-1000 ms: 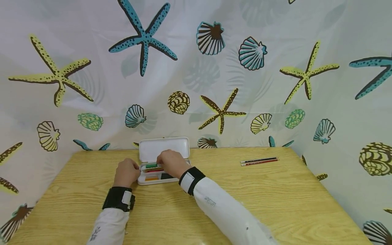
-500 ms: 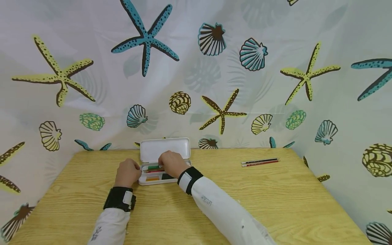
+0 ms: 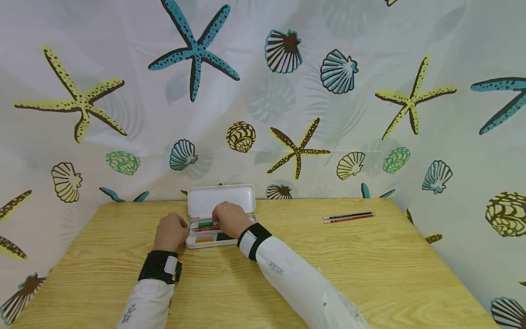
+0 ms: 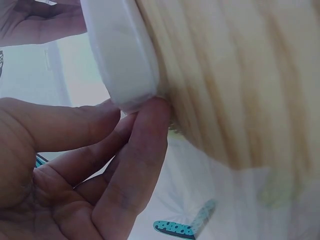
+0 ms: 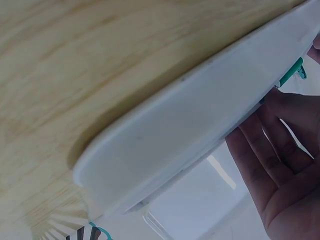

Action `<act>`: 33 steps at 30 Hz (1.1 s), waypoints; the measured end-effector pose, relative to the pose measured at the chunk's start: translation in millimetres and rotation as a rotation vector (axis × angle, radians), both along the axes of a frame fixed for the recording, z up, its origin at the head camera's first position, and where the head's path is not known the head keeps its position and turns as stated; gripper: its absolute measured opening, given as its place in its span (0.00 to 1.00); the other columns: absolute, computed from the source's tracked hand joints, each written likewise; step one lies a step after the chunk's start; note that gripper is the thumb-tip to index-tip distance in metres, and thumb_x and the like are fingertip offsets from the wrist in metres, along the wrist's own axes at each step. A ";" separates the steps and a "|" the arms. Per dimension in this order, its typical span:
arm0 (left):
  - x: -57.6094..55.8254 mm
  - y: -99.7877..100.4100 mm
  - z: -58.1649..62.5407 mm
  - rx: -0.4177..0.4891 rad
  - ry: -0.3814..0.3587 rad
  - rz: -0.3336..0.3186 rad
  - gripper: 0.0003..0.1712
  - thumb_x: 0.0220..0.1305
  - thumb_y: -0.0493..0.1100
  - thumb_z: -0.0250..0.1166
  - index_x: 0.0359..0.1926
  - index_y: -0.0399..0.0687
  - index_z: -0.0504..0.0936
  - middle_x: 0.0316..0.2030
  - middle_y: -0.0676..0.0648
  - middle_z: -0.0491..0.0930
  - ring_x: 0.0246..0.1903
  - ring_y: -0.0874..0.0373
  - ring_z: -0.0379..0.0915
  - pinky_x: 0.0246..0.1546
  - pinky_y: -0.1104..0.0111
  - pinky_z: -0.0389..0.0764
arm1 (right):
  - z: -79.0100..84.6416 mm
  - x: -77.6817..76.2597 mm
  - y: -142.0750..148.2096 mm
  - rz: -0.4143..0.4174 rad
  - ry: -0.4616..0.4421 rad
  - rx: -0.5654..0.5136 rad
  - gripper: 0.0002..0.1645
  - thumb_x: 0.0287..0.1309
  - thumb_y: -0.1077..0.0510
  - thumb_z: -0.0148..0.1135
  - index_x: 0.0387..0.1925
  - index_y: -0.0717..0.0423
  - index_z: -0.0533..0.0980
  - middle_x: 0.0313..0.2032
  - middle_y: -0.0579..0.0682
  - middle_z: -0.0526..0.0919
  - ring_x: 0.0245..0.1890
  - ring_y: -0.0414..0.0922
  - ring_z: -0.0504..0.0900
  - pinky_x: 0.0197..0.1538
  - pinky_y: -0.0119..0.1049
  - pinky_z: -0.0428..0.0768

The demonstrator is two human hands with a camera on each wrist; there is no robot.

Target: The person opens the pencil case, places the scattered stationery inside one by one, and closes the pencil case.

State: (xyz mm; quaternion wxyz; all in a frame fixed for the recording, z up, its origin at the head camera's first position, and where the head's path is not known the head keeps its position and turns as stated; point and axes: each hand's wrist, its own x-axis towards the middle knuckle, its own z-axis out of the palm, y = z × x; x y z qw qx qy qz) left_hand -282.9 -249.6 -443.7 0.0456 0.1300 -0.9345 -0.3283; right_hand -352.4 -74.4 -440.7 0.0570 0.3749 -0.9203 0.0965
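Observation:
A white pencil case (image 3: 209, 245) stands with its lid (image 3: 221, 200) raised at the back of the table. My left hand (image 3: 170, 232) pinches its left end; the left wrist view shows thumb and forefinger on the case's corner (image 4: 125, 65). My right hand (image 3: 233, 220) reaches down into the case, fingertips partly hidden behind its wall. Its thumb meets the white end of a green stick-like item (image 5: 291, 73), which lies along the back of the case. Red and brown pencils (image 3: 207, 229) lie in front of it. An orange block (image 3: 204, 239) and a dark block (image 3: 223, 236) fill the front.
Two pencils, one black (image 3: 347, 215) and one red (image 3: 349, 219), lie side by side on the right part of the wooden table (image 3: 328, 269). A curtain (image 3: 263, 100) printed with starfish and shells hangs right behind the table's back edge.
The green item has shifted slightly in the case under my right fingers. Both hands otherwise keep their places, and the whole view has drifted a little.

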 end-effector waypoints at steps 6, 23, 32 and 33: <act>1.6 1.4 2.3 0.009 -0.008 0.008 0.07 0.61 0.32 0.65 0.35 0.28 0.84 0.30 0.36 0.82 0.28 0.46 0.77 0.26 0.63 0.76 | 0.4 0.7 0.3 0.009 0.013 -0.009 0.07 0.64 0.64 0.68 0.39 0.53 0.89 0.39 0.46 0.89 0.39 0.39 0.85 0.44 0.32 0.82; -0.6 0.8 0.4 -0.003 0.000 0.000 0.06 0.61 0.32 0.65 0.34 0.28 0.84 0.27 0.38 0.81 0.26 0.48 0.77 0.24 0.63 0.76 | 3.6 0.0 1.8 0.008 0.024 0.009 0.07 0.64 0.63 0.69 0.41 0.51 0.90 0.41 0.45 0.90 0.42 0.39 0.86 0.46 0.32 0.82; -0.1 1.1 0.4 -0.008 0.000 0.002 0.06 0.61 0.32 0.65 0.34 0.28 0.84 0.28 0.38 0.81 0.26 0.48 0.77 0.25 0.63 0.76 | 6.8 0.5 3.3 -0.001 0.005 0.012 0.07 0.64 0.62 0.69 0.41 0.51 0.90 0.41 0.44 0.89 0.41 0.39 0.86 0.45 0.32 0.82; -0.1 1.0 0.4 -0.010 0.002 0.001 0.06 0.61 0.32 0.65 0.34 0.28 0.84 0.28 0.38 0.81 0.26 0.48 0.77 0.25 0.63 0.76 | 6.8 0.6 3.5 -0.002 0.002 0.013 0.07 0.64 0.62 0.69 0.41 0.51 0.90 0.41 0.44 0.89 0.41 0.38 0.86 0.45 0.32 0.82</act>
